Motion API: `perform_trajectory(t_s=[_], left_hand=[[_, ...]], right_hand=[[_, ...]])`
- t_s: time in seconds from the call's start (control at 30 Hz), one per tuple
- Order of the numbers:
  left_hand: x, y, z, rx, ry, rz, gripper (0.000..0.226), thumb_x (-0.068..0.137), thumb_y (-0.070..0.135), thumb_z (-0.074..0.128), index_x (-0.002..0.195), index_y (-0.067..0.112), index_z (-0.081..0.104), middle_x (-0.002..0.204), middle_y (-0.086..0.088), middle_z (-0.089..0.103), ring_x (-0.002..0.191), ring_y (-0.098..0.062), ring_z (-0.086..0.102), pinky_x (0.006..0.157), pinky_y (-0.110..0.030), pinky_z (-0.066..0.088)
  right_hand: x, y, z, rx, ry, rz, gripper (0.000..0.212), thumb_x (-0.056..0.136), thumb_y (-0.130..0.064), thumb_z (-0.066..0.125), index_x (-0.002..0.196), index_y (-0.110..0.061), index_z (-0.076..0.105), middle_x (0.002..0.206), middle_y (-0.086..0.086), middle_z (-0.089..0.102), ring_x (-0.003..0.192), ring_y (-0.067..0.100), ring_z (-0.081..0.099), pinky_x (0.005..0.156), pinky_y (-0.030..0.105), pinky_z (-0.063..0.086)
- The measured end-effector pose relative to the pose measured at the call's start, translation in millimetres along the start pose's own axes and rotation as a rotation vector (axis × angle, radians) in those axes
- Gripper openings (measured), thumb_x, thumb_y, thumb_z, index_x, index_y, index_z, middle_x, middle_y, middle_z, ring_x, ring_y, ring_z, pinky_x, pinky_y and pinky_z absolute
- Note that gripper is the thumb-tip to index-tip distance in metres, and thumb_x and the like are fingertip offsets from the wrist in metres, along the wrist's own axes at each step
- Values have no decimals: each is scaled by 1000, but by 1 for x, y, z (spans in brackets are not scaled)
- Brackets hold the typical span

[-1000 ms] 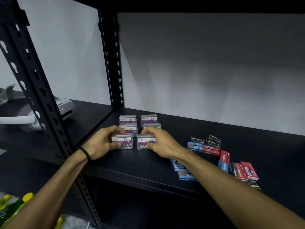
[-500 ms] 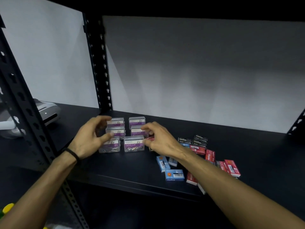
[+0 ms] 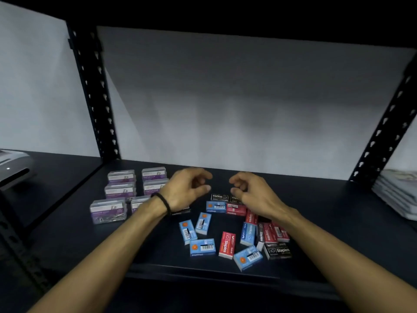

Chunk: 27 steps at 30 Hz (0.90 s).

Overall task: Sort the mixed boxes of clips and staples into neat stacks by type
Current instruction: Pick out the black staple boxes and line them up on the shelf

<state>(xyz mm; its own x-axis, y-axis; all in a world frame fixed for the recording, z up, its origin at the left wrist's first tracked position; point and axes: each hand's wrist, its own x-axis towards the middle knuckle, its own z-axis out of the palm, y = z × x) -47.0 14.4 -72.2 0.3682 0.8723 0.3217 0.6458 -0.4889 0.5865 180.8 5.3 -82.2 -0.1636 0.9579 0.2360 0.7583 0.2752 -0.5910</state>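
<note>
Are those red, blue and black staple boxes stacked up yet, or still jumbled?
Still jumbled. The staple boxes lie scattered at different angles on the shelf, colours mixed, none stacked.

place: stockroom | evidence: black slotted-steel shelving point(image 3: 94, 102); boxed staples point(image 3: 226, 244); paper-clip boxes point(image 3: 108, 210)

"Staples" reads clearly along the red box point(image 3: 226, 245), with "10" beside it. Same "10 Staples" on the black box point(image 3: 278, 250). The purple-labelled clip boxes point(image 3: 108, 210) blur past reading.
</note>
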Motion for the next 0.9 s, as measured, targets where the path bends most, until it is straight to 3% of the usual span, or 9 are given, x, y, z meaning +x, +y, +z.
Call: perform_trajectory(t_s=[0.1, 0.3, 0.43, 0.57, 0.7, 0.8, 0.9], left_hand=[[17, 2, 20, 45, -97, -26, 29, 89, 30, 65, 118, 28, 62, 104, 8, 62, 96, -5, 59, 79, -16, 46], [40, 3, 40, 167, -216, -68, 34, 92, 31, 61, 125, 20, 59, 118, 0, 63, 106, -13, 59, 88, -23, 46], [48, -3, 50, 245, -307, -93, 38, 93, 33, 60, 128, 17, 58, 124, -1, 61, 111, -15, 58, 88, -21, 42], [55, -6, 55, 343, -384, -63, 35, 94, 39, 55, 123, 19, 61, 111, 0, 56, 105, -16, 56, 83, -23, 40], [57, -8, 54, 381, -433, -35, 33, 94, 41, 54, 120, 21, 62, 103, 7, 47, 102, -15, 55, 85, -27, 44], [56, -7, 54, 317, -424, -26, 25, 93, 36, 58, 113, 21, 63, 101, 8, 51, 95, -11, 54, 80, -24, 42], [56, -4, 53, 212, -399, -31, 14, 90, 28, 64, 103, 22, 61, 100, 8, 60, 87, -7, 57, 73, -18, 43]], right_hand=[[-2, 19, -6, -11, 24, 50, 20, 93, -24, 65, 113, -26, 63, 101, -10, 61, 89, 2, 58, 75, 18, 43], [5, 41, -3, -18, 23, 146, 23, 95, -24, 61, 118, -21, 62, 104, -6, 62, 96, 11, 61, 81, 24, 49], [11, 48, 3, -63, -5, 185, 31, 98, -29, 58, 126, -18, 60, 117, -1, 59, 100, 11, 59, 83, 26, 48], [15, 47, 6, -82, -43, 222, 41, 98, -35, 57, 134, -15, 57, 129, 5, 56, 109, 16, 59, 89, 28, 47], [19, 48, 5, -81, -118, 224, 42, 97, -35, 59, 132, -12, 60, 129, 5, 62, 94, 8, 59, 78, 21, 44], [19, 48, 1, -65, -149, 235, 41, 98, -33, 58, 133, -13, 59, 128, 4, 60, 82, 5, 58, 67, 16, 43], [18, 50, -3, -62, -172, 227, 34, 98, -33, 59, 127, -15, 62, 123, 3, 63, 86, 6, 62, 69, 18, 46]])
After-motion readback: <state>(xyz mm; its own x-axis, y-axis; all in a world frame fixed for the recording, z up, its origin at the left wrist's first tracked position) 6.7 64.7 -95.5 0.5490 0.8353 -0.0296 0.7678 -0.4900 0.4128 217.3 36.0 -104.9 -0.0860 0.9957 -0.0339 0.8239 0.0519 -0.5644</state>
